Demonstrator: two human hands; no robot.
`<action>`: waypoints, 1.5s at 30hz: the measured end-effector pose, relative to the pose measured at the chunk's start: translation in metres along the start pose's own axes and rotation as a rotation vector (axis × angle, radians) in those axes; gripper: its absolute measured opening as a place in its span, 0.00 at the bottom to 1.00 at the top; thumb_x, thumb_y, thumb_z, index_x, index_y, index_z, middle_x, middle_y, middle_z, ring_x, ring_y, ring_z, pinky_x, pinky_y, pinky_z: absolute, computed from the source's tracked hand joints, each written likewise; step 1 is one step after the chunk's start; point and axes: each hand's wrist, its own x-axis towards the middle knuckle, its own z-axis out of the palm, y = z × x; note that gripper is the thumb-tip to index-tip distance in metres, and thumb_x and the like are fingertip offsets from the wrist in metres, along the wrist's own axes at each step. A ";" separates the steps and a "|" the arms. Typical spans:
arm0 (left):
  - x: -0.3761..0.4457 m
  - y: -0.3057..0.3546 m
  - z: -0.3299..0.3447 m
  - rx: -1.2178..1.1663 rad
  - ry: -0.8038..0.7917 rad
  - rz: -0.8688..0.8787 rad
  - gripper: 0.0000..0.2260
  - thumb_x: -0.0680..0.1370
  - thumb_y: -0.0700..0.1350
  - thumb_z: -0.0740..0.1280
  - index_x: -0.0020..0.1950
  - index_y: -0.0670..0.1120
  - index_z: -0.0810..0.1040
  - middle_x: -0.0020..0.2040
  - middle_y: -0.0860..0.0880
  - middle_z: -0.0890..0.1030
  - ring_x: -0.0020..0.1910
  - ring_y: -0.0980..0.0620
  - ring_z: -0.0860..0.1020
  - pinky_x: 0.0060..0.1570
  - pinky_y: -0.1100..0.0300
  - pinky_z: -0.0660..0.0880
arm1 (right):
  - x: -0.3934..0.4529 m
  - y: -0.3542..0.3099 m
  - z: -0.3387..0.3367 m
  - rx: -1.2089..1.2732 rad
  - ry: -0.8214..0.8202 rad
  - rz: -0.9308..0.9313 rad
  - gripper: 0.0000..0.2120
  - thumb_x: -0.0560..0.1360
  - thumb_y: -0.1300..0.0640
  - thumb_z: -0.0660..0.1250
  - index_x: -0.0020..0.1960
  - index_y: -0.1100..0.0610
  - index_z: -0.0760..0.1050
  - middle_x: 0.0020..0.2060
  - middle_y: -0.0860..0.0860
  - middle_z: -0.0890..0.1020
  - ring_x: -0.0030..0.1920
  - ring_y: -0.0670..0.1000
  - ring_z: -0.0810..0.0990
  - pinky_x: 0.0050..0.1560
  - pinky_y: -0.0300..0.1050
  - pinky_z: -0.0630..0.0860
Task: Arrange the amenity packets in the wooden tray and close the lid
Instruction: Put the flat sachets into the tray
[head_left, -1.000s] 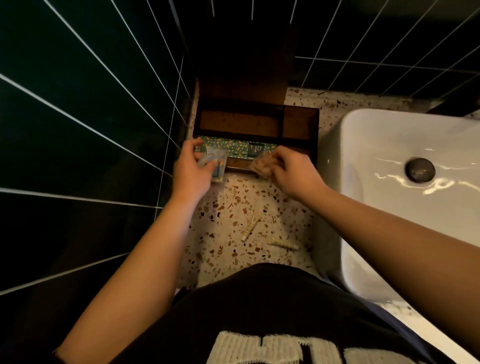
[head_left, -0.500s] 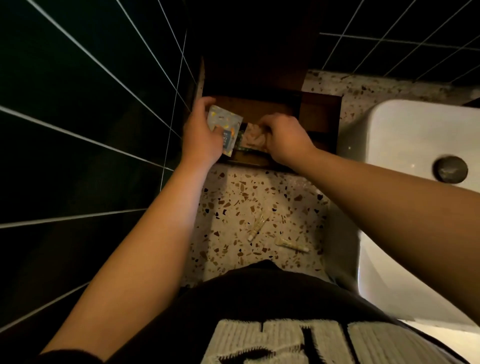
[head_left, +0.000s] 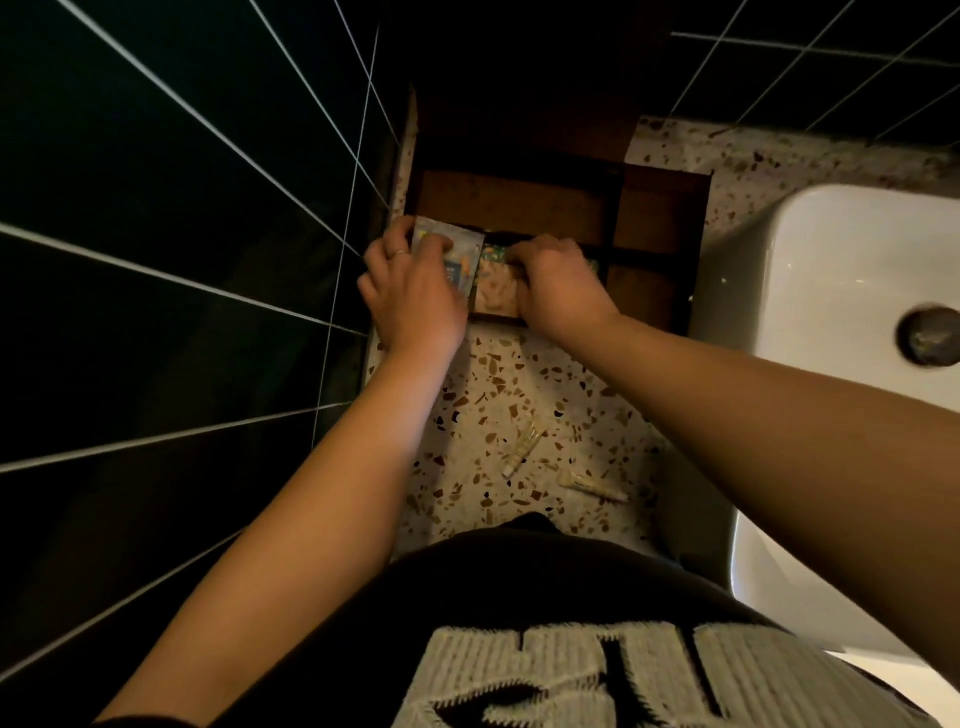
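Both hands (head_left: 415, 296) lower now, packets (head_left: 457, 260) inside tray (head_left: 660, 208)

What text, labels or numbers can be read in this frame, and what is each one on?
Black shirt: large pale block letters across the chest, cut off by the frame edge; roughly "HT" shows, but the full word cannot be read.
Clear packet in the left hand: a blue and orange printed patch, too blurred to read.
Patterned packet under the right hand: too blurred to read.
Two small tubes on the terrazzo counter: no legible print.
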 end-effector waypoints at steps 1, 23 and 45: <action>-0.001 -0.001 0.000 0.009 0.017 -0.013 0.20 0.73 0.44 0.73 0.64 0.52 0.77 0.76 0.47 0.66 0.73 0.41 0.64 0.66 0.47 0.64 | -0.004 0.003 -0.002 -0.013 0.025 -0.004 0.22 0.76 0.64 0.64 0.70 0.57 0.72 0.65 0.59 0.75 0.65 0.63 0.70 0.64 0.58 0.71; -0.002 0.004 0.010 -0.039 -0.196 0.040 0.20 0.81 0.43 0.62 0.73 0.50 0.74 0.79 0.46 0.65 0.78 0.43 0.61 0.72 0.45 0.66 | -0.037 0.004 0.012 -0.223 -0.308 -0.014 0.33 0.78 0.57 0.61 0.80 0.51 0.53 0.81 0.53 0.48 0.79 0.64 0.47 0.76 0.62 0.56; -0.050 0.005 0.003 -0.351 -0.120 0.159 0.08 0.80 0.43 0.66 0.58 0.47 0.77 0.55 0.50 0.77 0.52 0.49 0.78 0.49 0.52 0.79 | -0.101 0.028 -0.008 0.148 -0.031 0.013 0.19 0.77 0.61 0.64 0.67 0.57 0.73 0.63 0.56 0.77 0.61 0.56 0.77 0.61 0.49 0.75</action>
